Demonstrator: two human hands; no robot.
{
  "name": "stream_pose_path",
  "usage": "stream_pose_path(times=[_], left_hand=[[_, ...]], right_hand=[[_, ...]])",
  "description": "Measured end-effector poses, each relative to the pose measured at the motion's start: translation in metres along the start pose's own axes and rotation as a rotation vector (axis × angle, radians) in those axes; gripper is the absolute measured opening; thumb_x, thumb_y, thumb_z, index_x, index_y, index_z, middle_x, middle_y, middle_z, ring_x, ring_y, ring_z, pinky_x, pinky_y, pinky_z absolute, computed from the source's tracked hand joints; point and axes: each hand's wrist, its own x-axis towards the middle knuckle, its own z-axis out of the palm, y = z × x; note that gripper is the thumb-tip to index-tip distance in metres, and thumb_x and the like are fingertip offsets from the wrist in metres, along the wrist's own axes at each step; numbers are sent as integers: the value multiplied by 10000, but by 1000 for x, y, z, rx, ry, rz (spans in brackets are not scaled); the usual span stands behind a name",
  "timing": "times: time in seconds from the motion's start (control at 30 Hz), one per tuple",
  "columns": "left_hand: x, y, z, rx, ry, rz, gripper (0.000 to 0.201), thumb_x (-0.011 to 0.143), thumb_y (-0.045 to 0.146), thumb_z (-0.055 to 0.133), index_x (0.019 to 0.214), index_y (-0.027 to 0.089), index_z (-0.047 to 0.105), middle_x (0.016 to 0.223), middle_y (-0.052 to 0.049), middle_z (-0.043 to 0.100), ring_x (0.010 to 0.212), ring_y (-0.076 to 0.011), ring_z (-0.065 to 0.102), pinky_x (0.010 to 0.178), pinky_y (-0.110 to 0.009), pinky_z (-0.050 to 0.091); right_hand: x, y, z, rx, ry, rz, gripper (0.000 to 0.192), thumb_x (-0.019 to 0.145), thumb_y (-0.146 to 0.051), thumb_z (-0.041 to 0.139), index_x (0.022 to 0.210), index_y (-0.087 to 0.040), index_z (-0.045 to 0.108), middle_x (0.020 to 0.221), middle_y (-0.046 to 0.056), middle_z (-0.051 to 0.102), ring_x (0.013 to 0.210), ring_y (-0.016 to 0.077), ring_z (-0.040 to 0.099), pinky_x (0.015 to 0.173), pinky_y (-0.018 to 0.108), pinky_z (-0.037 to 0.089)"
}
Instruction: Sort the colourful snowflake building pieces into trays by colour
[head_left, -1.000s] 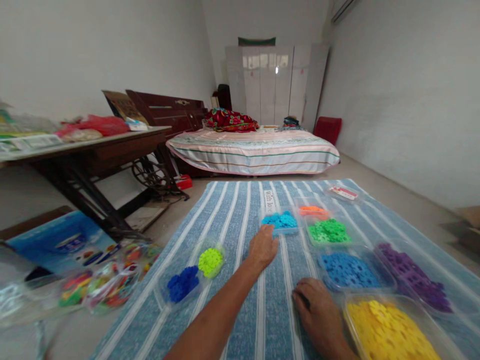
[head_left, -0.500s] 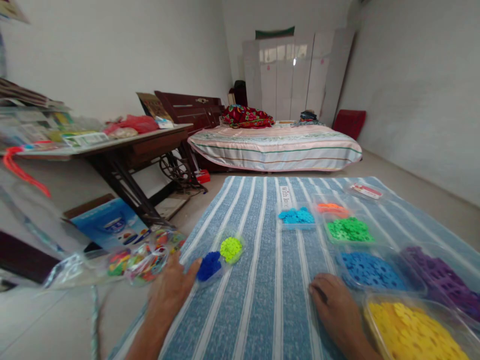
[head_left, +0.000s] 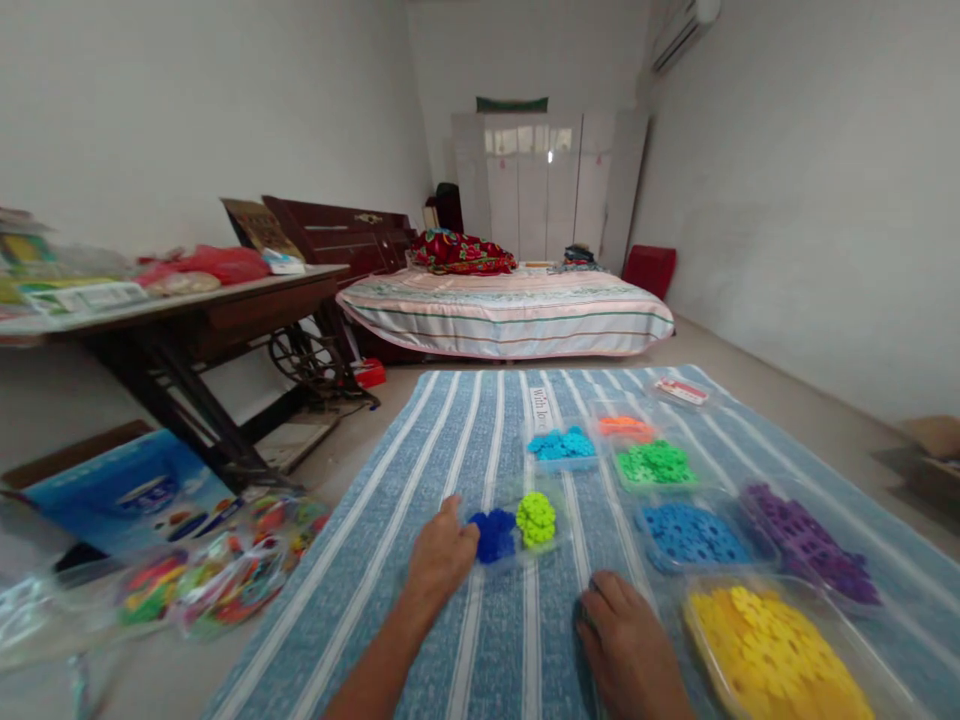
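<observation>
My left hand [head_left: 442, 550] is at the left side of a small clear plastic container [head_left: 564, 528] that holds dark blue flower-shaped pieces [head_left: 493, 536] and yellow-green ones [head_left: 536, 519]. Its index finger points forward, and the thumb side appears to touch the container's edge. My right hand [head_left: 628, 640] rests on the striped cloth with its fingers curled in, and nothing shows in it. To its right stands a clear tub of yellow pieces [head_left: 776, 640]. Beyond are tubs of blue pieces [head_left: 694, 535] and purple pieces [head_left: 810, 540].
Further back on the striped cloth [head_left: 420, 450] are tubs of light blue [head_left: 561, 444], green [head_left: 656, 462] and orange pieces [head_left: 626, 428], and a flat clear box [head_left: 681, 391]. A sewing-machine table [head_left: 247, 300] stands left, with bags [head_left: 225, 580] below. A bed [head_left: 510, 320] lies behind.
The small container with dark blue and yellow-green pieces has moved right across the cloth along with my left hand. My right hand stays low on the cloth. The view has shifted.
</observation>
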Motion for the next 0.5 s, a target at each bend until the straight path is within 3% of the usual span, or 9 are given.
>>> stream_pose_path(times=[0.13, 0.23, 0.5], left_hand=[[15, 51, 29, 12, -71, 123, 538, 789, 214, 496, 1307, 76, 458, 1063, -178, 690, 1013, -258, 645, 864, -313, 453], [23, 72, 42, -7, -87, 179, 507, 804, 207, 485, 1295, 80, 469, 1041, -180, 697, 1007, -263, 647, 871, -324, 451], [35, 75, 52, -89, -82, 221, 499, 848, 339, 495, 1267, 70, 495, 1120, -179, 669, 1076, -259, 615, 921, -314, 427]], right_hand=[[-21, 3, 22, -45, 187, -87, 206, 731, -118, 463, 856, -232, 582, 1007, 71, 646, 986, 258, 574, 847, 396, 465], [-28, 11, 25, -93, 205, -168, 200, 741, -170, 495, 905, -246, 580, 1021, 57, 660, 974, 243, 595, 824, 361, 483], [-20, 11, 6, -98, 134, -192, 143, 773, -214, 522, 897, -252, 584, 1019, 40, 676, 969, 215, 625, 811, 312, 511]])
